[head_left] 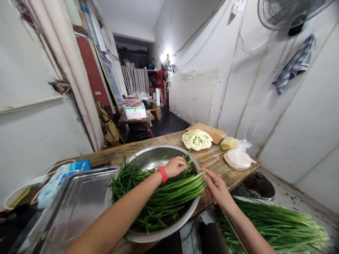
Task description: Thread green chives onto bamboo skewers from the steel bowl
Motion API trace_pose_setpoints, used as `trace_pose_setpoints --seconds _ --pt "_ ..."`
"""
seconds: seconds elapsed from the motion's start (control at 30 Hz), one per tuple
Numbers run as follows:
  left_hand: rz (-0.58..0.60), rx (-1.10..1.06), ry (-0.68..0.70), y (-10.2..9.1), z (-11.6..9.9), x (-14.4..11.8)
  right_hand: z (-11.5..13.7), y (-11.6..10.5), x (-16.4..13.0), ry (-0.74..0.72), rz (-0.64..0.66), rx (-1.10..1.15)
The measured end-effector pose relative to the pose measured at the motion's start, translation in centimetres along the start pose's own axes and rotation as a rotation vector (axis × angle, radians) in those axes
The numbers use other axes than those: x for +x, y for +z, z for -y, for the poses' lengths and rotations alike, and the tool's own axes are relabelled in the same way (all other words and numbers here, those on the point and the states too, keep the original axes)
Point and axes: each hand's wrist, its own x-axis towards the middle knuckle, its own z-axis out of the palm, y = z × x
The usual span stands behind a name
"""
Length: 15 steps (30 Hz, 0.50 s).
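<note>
A bunch of long green garlic chives [172, 194] lies across a wide metal basin [195, 211] on the wooden table. At the basin's right rim, my right hand [217, 187] pinches the pale stem ends of the bunch between thumb and fingers. My left hand [174, 167], with a red band [162, 174] on its wrist, is over the basin with its fingers curled in. Green leaves show just beyond those fingertips, but what they grip, if anything, is hidden. More leaves hang over the basin's left side.
Cauliflower [197, 139] sits by a wooden board [209, 131], near plastic bags [238, 157] at the table's right end. A metal tray [79, 197] stands left of the basin. More chives [278, 225] lie low at the right, below a dark-filled bucket [258, 185].
</note>
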Motion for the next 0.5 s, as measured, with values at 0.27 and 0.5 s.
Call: trace_pose_setpoints --seconds 0.27,0.5 --pt "-0.091 -0.626 -0.098 -3.0 -3.8 -0.5 0.9 0.6 0.5 -0.145 0.000 -0.031" --pt "-0.033 -0.559 -0.264 -1.8 -5.0 -1.3 0.4 0.6 0.8 -0.198 -0.063 -0.094"
